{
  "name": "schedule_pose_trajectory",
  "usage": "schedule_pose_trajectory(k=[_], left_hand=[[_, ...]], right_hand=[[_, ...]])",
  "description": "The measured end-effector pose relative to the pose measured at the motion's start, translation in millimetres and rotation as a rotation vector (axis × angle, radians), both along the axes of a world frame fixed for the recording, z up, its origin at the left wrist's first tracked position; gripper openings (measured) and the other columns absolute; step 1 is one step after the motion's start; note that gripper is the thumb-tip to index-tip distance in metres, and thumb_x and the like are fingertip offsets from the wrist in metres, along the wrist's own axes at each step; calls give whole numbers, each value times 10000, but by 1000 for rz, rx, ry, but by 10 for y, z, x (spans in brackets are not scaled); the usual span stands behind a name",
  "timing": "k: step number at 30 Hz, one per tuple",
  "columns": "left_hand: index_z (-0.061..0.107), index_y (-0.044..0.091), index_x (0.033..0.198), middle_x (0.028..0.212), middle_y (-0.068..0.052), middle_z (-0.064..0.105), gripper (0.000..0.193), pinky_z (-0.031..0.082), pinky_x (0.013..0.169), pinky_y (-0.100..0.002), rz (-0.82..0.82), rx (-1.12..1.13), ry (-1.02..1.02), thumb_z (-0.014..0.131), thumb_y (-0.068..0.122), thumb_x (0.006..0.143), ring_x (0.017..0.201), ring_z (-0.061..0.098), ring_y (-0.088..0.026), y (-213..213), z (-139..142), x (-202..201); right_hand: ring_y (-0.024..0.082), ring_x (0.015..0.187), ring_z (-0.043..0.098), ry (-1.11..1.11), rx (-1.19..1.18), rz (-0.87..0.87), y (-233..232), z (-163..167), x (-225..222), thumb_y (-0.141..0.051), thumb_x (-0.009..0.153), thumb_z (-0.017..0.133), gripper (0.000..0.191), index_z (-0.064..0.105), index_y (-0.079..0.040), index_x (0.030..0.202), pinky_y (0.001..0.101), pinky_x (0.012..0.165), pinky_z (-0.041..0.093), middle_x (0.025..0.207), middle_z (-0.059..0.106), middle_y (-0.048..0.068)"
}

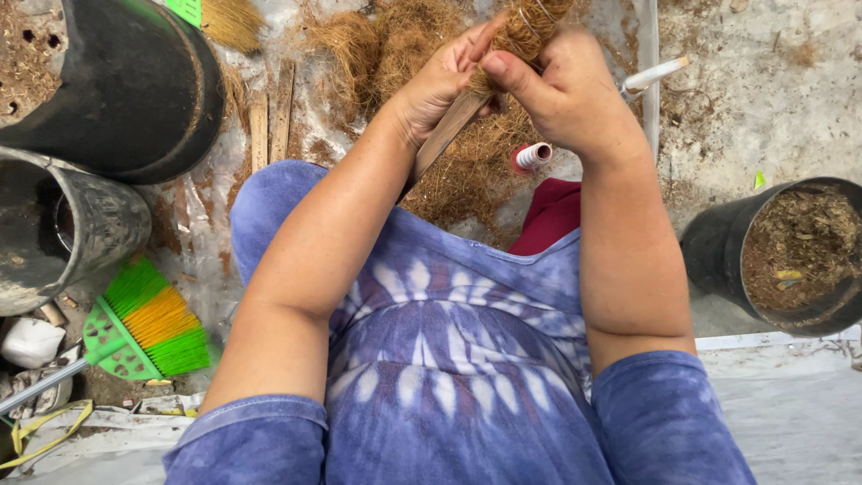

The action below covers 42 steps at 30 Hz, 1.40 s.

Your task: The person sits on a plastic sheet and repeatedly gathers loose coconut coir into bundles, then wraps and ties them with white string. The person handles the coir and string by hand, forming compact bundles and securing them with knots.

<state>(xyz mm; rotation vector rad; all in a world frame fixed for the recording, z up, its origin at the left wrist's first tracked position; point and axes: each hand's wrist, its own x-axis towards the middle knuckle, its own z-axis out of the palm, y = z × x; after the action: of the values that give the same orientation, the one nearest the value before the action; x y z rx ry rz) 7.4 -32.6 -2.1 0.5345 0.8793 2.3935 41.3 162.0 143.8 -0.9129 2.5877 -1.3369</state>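
A blue tie-dyed shirt (458,359) fills the near view, and both forearms reach away from it to a wooden stick (446,135) with a wad of coconut fibre (530,22) bound round its upper end, held over the lap near the top edge of the view. The left hand (440,81) is wrapped around the stick just below the fibre; the right hand (570,94) is closed on the wad itself, thumb pressed across it. The stick looks stiff and light, best held on its bare shaft; the fibre looks springy, scratchy and apt to shed (strands seem to cross it, too fine to be sure), so it probably wants a firm pinch. A loose fibre heap (422,54) lies beneath on plastic sheeting. A thread spool (532,156) sits just beside the right wrist. Room is tight: black pots (135,81) crowd the left, another pot (790,256) the right, a green-and-orange broom (148,328) lower left.
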Motion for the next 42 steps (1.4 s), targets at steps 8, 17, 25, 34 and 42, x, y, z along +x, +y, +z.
schedule_pose_trajectory(k=[8, 17, 25, 34, 42], left_hand=[[692, 71, 1203, 1137, -52, 734, 309, 576, 834, -292, 485, -516, -70, 732, 299, 998, 974, 714, -148, 74, 157, -91], [404, 16, 1509, 1370, -170, 546, 509, 606, 993, -388, 1047, -1002, 892, 607, 170, 1069, 1167, 682, -330, 299, 598, 518], [490, 58, 1428, 1189, -112, 615, 271, 645, 823, -306, 1158, -1131, 862, 438, 161, 1182, 960, 708, -210, 227, 346, 258], [574, 12, 1382, 933, -53, 633, 320, 536, 595, -254, 756, -363, 352, 455, 204, 1156, 680, 623, -114, 159, 248, 160], [590, 11, 1335, 847, -49, 626, 343, 501, 559, -253, 587, -260, 179, 466, 264, 1139, 643, 587, -116, 168, 275, 206]], right_hand=[[212, 691, 583, 53, -85, -124, 28, -85, -70, -442, 1133, 643, 464, 673, -1, 989, 368, 642, 469, 763, 627, 116], [251, 580, 570, 93, 93, -553, -76, -364, -216, -497, 1058, 748, 576, 631, 33, 863, 403, 561, 432, 654, 595, 144], [125, 717, 638, 265, -98, -256, -63, -39, -119, -286, 1065, 733, 284, 713, -3, 1052, 291, 630, 494, 811, 703, 67], [41, 625, 481, 69, -30, -284, -87, 38, 23, -201, 1085, 762, 184, 769, -37, 1003, 259, 550, 368, 703, 628, -15], [22, 613, 480, -48, -139, -273, 66, -66, -124, -154, 1068, 791, 206, 741, -3, 937, 219, 529, 337, 701, 611, -45]])
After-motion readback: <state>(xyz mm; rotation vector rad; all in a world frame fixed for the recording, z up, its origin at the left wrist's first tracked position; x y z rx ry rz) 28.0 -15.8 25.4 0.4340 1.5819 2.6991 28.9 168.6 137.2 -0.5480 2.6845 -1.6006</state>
